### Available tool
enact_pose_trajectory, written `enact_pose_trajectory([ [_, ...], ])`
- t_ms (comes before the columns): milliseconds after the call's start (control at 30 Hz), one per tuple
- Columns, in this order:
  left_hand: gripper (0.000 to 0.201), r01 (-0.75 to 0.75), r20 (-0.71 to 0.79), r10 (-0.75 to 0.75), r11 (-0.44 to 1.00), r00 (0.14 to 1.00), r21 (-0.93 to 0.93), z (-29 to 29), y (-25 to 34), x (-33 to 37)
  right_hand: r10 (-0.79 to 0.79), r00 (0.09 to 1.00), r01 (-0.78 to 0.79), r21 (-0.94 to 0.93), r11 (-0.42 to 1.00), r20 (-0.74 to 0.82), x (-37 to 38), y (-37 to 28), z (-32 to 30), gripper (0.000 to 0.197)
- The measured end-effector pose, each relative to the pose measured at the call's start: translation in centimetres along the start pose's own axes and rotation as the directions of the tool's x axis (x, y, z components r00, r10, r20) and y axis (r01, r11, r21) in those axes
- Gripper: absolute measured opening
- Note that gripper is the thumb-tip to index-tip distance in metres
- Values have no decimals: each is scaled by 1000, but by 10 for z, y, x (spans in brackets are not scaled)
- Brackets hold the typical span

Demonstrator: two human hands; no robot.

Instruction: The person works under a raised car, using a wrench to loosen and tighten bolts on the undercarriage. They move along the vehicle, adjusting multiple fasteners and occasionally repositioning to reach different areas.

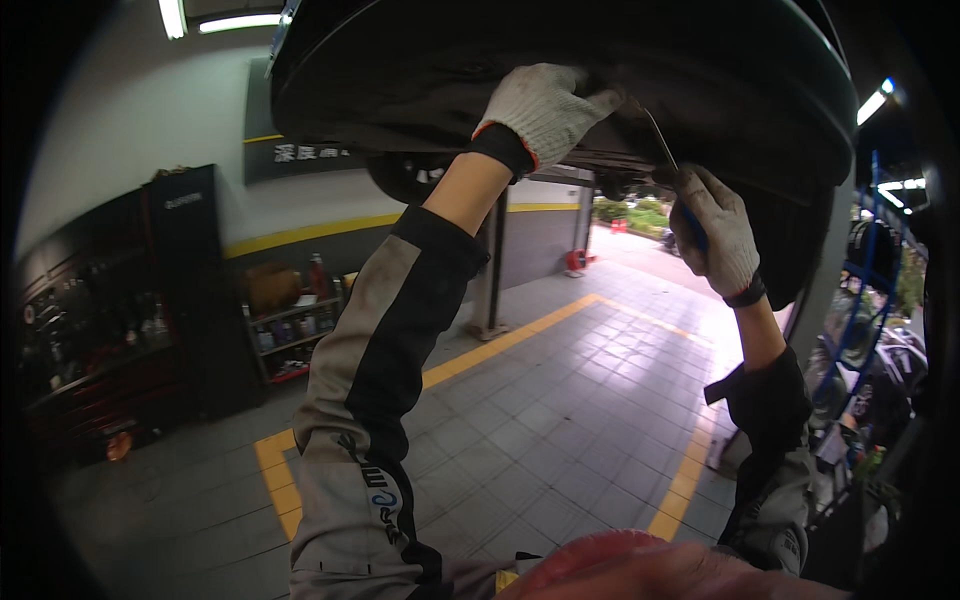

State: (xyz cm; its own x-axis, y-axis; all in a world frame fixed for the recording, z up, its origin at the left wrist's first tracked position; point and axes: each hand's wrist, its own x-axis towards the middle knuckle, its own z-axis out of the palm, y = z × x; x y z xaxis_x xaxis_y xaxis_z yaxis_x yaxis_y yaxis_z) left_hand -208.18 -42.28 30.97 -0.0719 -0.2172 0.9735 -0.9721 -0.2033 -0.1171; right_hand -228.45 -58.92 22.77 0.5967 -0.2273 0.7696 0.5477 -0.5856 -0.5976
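Overhead is the dark underside of a raised car [420,75]. My left hand [540,112], in a white knit glove with an orange-edged cuff, reaches up to it. Its fingers are drawn together against the panel, and whatever they pinch is lost in the shadow. In a soiled white glove, my right hand [722,232] is wrapped round the blue handle of a slim tool like a screwdriver. The tool's thin metal shaft [658,137] slants up and left to the underside, its tip close to my left fingertips. Exactly what the tip touches is too dark to make out.
A lift post [490,270] stands beyond my left forearm. Along the left wall are a dark tool cabinet [185,290] and a shelf [295,325] with bottles. Yellow lines [530,335] cross the tiled floor. Cluttered racks [860,340] line the right side.
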Motion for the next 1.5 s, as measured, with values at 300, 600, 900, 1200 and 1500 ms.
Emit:
enact_pose_trajectory([
  [300,48,380,208,-328,876,921,-299,-4,49,-11,-317,914,60,690,721,251,85,127,8,46],
  [600,36,351,23,-352,935,936,45,8,67,-7,-555,764,-73,898,434,330,155,167,43,36],
  [900,32,432,-185,-401,885,897,176,37,96,-3,-576,733,-61,878,475,363,172,168,43,33],
  [1200,31,470,-177,-441,860,880,198,41,106,0,-595,729,-31,884,466,339,180,170,42,31],
  [1500,28,497,-110,-485,856,867,143,24,94,7,-557,796,253,704,663,239,169,154,27,29],
])
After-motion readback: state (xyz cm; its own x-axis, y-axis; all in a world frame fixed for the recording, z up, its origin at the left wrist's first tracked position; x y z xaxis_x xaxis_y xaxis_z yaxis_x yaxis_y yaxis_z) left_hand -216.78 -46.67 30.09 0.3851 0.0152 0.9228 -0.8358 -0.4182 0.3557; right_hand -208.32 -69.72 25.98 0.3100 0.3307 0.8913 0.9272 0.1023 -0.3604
